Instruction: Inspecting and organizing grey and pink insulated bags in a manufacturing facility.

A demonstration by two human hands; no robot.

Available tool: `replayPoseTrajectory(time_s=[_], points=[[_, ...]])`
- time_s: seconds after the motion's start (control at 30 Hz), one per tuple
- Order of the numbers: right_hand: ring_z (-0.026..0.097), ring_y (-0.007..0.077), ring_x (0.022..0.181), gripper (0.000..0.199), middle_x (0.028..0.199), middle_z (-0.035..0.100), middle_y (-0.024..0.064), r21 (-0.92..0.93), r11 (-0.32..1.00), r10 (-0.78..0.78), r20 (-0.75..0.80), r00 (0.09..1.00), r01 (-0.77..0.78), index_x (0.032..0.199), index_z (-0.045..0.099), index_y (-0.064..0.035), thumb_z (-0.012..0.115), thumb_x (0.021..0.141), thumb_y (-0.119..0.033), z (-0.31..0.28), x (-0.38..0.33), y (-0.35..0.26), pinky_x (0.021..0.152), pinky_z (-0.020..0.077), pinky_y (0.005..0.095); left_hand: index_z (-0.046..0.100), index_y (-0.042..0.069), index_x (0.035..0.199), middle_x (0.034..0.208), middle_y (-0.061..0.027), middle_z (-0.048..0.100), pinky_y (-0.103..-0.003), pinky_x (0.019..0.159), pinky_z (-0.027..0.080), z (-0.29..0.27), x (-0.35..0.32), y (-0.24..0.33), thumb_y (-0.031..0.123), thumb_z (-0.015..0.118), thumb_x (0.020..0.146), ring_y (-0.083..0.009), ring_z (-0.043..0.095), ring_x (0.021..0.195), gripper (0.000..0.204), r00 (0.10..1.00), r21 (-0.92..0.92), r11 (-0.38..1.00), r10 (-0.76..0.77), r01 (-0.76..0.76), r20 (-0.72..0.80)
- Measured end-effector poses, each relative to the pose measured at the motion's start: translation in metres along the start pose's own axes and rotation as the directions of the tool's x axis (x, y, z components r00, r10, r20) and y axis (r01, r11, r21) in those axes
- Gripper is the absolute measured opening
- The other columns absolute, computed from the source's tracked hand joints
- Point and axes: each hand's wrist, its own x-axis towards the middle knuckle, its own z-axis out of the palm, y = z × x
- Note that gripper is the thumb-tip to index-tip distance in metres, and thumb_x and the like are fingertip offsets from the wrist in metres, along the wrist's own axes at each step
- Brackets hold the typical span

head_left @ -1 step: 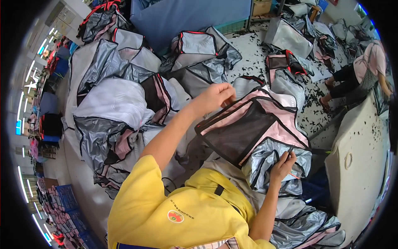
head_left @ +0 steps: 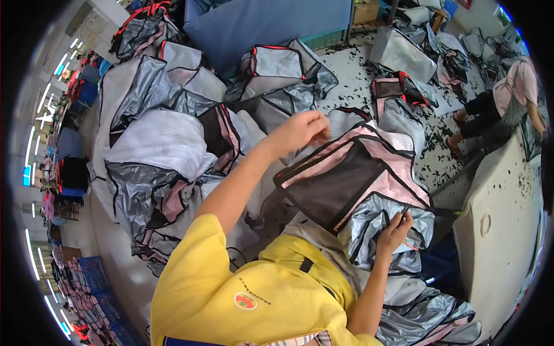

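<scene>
In front of me lies an unfinished bag piece [head_left: 332,181] with a dark mesh panel, pink fabric, black edging and crumpled silver lining. My left hand [head_left: 303,131] is raised beside its upper left edge. Those fingers are curled together, and whatever they hold, if anything, is too small to make out. Over the silver lining [head_left: 369,219], at the piece's near right side, my right hand [head_left: 395,232] is closed around a small dark tool [head_left: 403,217]. Only the tip of the tool shows, so its exact kind is unclear.
Heaps of silver and white bag pieces [head_left: 158,135] spread on the left and beyond. A large blue cloth-sided bin [head_left: 265,23] stands at the back. Black scraps litter the floor [head_left: 352,63]. A pale board [head_left: 499,213] rises at right; a person [head_left: 508,95] bends beyond it.
The whole view has shifted very slightly. Both hands and the bag piece keep practically the same places.
</scene>
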Motion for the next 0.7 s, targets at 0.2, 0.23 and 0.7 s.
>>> replayPoseTrajectory(time_s=[0.2,0.23,0.7], points=[[0.064,0.0312,0.096,0.034,0.110,0.064,0.0209,-0.026,0.999,0.044,0.076,0.996,-0.042,0.130,0.053,0.0034,0.054,0.111,-0.025,-0.003,-0.010,-0.011,0.086,0.0517,0.0402,0.067,0.007,0.102,0.091,-0.0022,0.072,-0.028,0.073,0.052,-0.008,0.060,0.055,0.031,0.057,0.108,-0.0122,0.069,0.084,0.027,0.993,0.125,0.986,0.115,-0.112,-0.011],[0.066,0.0348,0.092,0.032,0.105,0.066,0.0215,-0.064,0.994,-0.088,0.002,0.996,0.088,0.129,0.054,0.0011,0.054,0.111,-0.025,0.001,-0.011,-0.013,0.083,0.0522,0.0432,0.067,0.008,0.101,0.091,-0.0015,0.072,-0.029,0.072,0.052,-0.002,0.070,0.065,0.031,0.057,0.108,-0.0116,0.069,0.083,0.026,0.992,0.160,0.979,0.125,-0.122,-0.004],[0.070,0.0404,0.067,0.033,0.077,0.071,0.0175,-0.029,0.999,-0.047,-0.015,0.999,0.046,0.119,0.059,-0.0044,0.073,0.098,-0.026,0.003,-0.029,-0.044,0.059,0.0535,0.0497,0.071,0.006,0.114,0.096,-0.0117,0.075,-0.049,0.081,0.059,0.155,0.106,0.040,0.033,0.067,0.096,-0.0385,0.074,0.086,0.032,0.796,0.839,0.075,0.372,-0.538,0.477]])
